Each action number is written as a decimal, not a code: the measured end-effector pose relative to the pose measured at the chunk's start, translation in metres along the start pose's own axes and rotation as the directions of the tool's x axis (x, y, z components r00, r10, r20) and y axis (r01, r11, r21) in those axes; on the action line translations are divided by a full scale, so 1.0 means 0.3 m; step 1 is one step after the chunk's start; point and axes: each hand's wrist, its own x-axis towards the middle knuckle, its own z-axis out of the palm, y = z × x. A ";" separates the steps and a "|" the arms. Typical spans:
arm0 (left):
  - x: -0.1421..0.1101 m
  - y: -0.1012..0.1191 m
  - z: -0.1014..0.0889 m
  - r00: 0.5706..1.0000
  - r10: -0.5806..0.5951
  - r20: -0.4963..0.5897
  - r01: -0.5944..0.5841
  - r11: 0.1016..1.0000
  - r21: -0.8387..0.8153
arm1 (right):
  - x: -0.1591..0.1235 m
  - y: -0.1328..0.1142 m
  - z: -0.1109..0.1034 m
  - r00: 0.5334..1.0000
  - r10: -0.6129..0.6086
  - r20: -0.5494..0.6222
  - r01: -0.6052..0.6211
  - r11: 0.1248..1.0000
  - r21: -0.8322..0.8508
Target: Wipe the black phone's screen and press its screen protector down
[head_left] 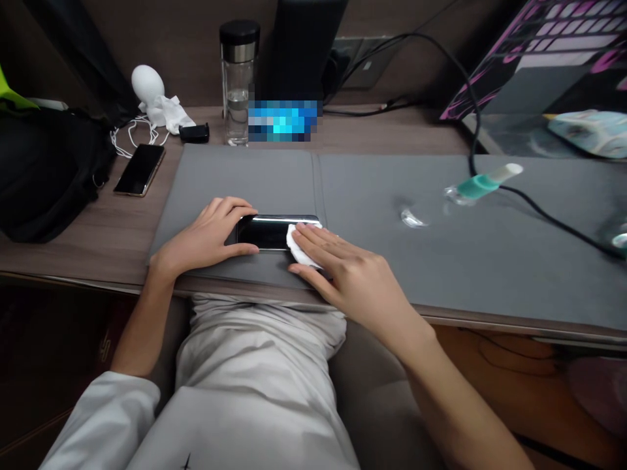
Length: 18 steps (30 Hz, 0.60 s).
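My left hand [208,236] clamps the phone [267,236] by one end; its long axis runs toward my right hand [357,271], gripping white cloth [296,252] against the other.

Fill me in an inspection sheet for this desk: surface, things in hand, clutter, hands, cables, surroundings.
Surface: grey mat over wood-look desk.
Things in hand: glossy dark phone, lying flat; white wipe on its right end.
Clutter: second phone, lidded clear bottle, green-and-white bottle, black bag.
Hands: left hand holds the dark phone's left end; right hand presses the wipe.
Cables: black cable crosses the mat; white cord beside the second phone.
Surroundings: wall socket behind.
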 end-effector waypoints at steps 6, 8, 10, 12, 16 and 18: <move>0.001 0.003 -0.001 1.000 -0.012 -0.004 0.012 1.000 -0.014 | 0.039 0.020 0.016 0.999 0.050 0.010 -0.050 0.998 -0.030; 0.002 0.009 -0.004 1.000 -0.023 0.000 0.023 1.000 -0.017 | 0.050 0.025 0.022 0.998 0.062 0.021 -0.062 0.998 -0.028; 0.002 0.014 -0.006 1.000 -0.031 0.002 0.031 0.999 -0.019 | 0.059 0.028 0.028 0.997 0.070 0.026 -0.069 0.997 -0.025; 0.002 0.016 -0.006 1.000 -0.030 0.001 0.030 0.999 -0.016 | 0.065 0.028 0.034 0.997 0.070 0.024 -0.070 0.997 -0.023; 0.000 0.007 -0.001 1.000 -0.012 -0.008 0.012 1.000 0.000 | 0.066 0.018 0.043 0.998 0.065 0.016 -0.065 0.997 -0.033; -0.001 0.001 0.001 1.000 -0.006 -0.014 0.006 1.000 -0.001 | 0.063 0.008 0.041 0.998 0.060 0.011 -0.060 0.997 -0.044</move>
